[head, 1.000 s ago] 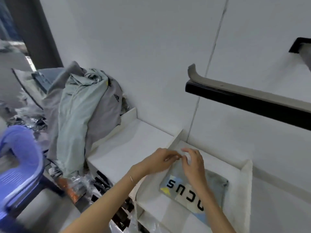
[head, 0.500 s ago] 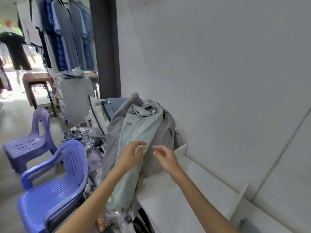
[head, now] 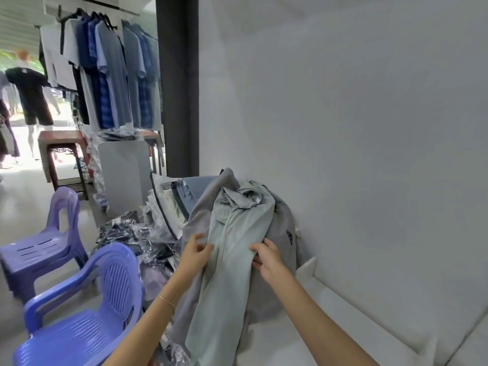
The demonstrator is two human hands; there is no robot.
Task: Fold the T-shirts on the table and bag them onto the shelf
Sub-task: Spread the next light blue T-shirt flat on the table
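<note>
While both hands work at the heap of garments, the left hand point(head: 196, 250) pinches the left edge of the pale green T-shirt point(head: 232, 260) and the right hand point(head: 266, 257) grips its right edge with curled fingers. This shirt hangs draped over a grey T-shirt point(head: 281, 225) with a dark logo, piled at the end of the white shelf point(head: 330, 320) against the wall. 2 purple chairs point(head: 79, 313) stand to the left.

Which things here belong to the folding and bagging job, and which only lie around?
Job: pale green T-shirt, held by left hand and right hand; grey shirt; white shelf.
Lying about: purple chairs; hanging shirts; wooden table.
</note>
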